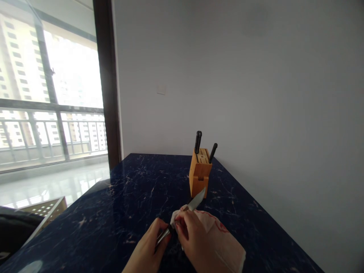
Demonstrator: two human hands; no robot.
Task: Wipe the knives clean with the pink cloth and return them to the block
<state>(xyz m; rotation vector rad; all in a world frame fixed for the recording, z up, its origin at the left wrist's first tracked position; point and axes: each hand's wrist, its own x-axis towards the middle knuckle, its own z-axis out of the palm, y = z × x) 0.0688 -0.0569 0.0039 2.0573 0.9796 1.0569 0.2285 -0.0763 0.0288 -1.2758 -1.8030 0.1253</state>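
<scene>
My left hand point(155, 242) is closed around the handle of a knife, near the front of the dark blue marbled table. The knife's blade point(196, 201) points away and up to the right, its tip in front of the knife block. My right hand point(192, 235) pinches a white cloth point(227, 242) with red markings around the knife where handle and blade meet. Part of the cloth hangs to the right, beneath and beside my right wrist. The lower blade is hidden by cloth and fingers.
A wooden knife block point(199, 174) stands beyond my hands, with two black-handled knives in its slots. The marbled table point(127, 197) runs back to a grey wall. At the lower left are a perforated basket point(48, 212) and a dark item. A window is at left.
</scene>
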